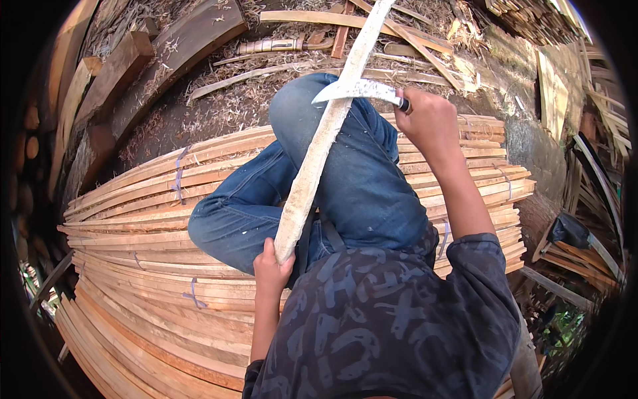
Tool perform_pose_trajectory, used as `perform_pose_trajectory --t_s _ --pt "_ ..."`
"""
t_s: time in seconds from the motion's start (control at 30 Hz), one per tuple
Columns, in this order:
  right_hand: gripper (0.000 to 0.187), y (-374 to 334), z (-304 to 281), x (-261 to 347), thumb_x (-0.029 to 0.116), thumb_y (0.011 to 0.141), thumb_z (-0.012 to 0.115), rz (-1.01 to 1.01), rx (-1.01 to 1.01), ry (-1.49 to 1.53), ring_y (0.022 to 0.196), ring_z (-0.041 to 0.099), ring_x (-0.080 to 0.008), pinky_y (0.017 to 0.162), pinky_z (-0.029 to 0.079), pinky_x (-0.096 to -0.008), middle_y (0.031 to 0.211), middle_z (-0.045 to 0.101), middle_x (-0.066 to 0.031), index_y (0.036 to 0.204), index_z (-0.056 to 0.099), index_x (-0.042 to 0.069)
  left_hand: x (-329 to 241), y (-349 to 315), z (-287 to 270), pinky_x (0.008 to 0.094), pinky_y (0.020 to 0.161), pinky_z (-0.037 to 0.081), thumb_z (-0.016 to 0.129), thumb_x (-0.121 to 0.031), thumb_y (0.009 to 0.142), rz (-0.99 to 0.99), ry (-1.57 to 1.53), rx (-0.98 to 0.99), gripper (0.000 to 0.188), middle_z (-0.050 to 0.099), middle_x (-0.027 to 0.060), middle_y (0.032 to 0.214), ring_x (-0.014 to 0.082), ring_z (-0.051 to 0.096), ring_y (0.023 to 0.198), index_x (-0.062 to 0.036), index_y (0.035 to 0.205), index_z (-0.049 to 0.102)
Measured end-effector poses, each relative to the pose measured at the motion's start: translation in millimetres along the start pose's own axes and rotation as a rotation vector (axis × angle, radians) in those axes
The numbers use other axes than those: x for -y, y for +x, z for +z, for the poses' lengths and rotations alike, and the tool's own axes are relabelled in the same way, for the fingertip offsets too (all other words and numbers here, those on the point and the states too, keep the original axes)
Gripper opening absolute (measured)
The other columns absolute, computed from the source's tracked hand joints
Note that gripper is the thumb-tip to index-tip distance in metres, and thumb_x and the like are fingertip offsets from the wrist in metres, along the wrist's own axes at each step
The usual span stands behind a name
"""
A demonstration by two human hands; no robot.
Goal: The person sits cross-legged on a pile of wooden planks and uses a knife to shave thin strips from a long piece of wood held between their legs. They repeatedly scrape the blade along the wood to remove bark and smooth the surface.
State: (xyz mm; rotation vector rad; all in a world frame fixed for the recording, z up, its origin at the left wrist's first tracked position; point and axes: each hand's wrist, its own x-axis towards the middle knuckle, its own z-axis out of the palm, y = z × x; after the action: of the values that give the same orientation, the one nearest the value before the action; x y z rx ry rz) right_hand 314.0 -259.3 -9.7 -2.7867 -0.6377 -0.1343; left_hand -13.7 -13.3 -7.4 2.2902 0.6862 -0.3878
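A long, pale wooden strip (309, 174) with rough edges slants across my lap, from my waist up past my raised knee. Its near end is gripped in my left hand (271, 267), fingers wrapped round it. My right hand (430, 123) is closed on the dark handle of a curved knife (364, 89). The pale, hooked blade points left and lies across the strip above my knee, seemingly touching it. My legs in blue jeans (352, 179) are folded beneath the strip.
I sit on stacked bundles of sawn wooden strips (153, 239), tied with purple string (179, 176). Thick timber beams (179, 56) lie at the far left. Shavings (166, 126) and loose slats (246, 80) litter the ground ahead. More wood pieces (578, 259) are piled at the right.
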Motion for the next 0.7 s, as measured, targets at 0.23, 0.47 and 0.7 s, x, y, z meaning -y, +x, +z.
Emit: perform_pose_trajectory --t_s 0.23,0.47,0.7 --pt "0.015 10 -3 7 0.024 0.074 0.07 0.004 0.06 -0.036 0.056 0.066 -0.0276 0.054 0.053 -0.0377 0.062 0.065 -0.0097 0.079 0.066 0.01 -9 -7 19 0.0454 0.052 0.048 0.074 -0.03 0.079 0.027 0.039 -0.084 0.04 0.059 0.0232 0.063 0.0437 0.061 0.063 -0.0023 0.084 0.045" --pt "0.021 72 -4 -63 0.025 0.082 0.065 0.3 -0.115 -0.195 0.065 0.066 -0.0333 0.06 0.053 -0.0423 0.07 0.066 -0.0157 0.081 0.068 0.004 -8 -8 25 0.0449 0.05 0.047 0.075 -0.032 0.079 0.001 0.03 -0.123 0.041 0.058 0.0218 0.061 0.0425 0.061 0.059 -0.0034 0.083 0.045" --pt "0.017 26 -6 -23 0.027 0.079 0.067 0.024 0.014 -0.027 0.063 0.068 -0.0284 0.059 0.054 -0.0381 0.064 0.066 -0.0116 0.082 0.07 0.01 -9 -8 26 0.0441 0.047 0.046 0.076 -0.039 0.077 0.018 0.092 -0.142 0.048 0.058 0.0201 0.058 0.0413 0.06 0.055 -0.0029 0.084 0.046"
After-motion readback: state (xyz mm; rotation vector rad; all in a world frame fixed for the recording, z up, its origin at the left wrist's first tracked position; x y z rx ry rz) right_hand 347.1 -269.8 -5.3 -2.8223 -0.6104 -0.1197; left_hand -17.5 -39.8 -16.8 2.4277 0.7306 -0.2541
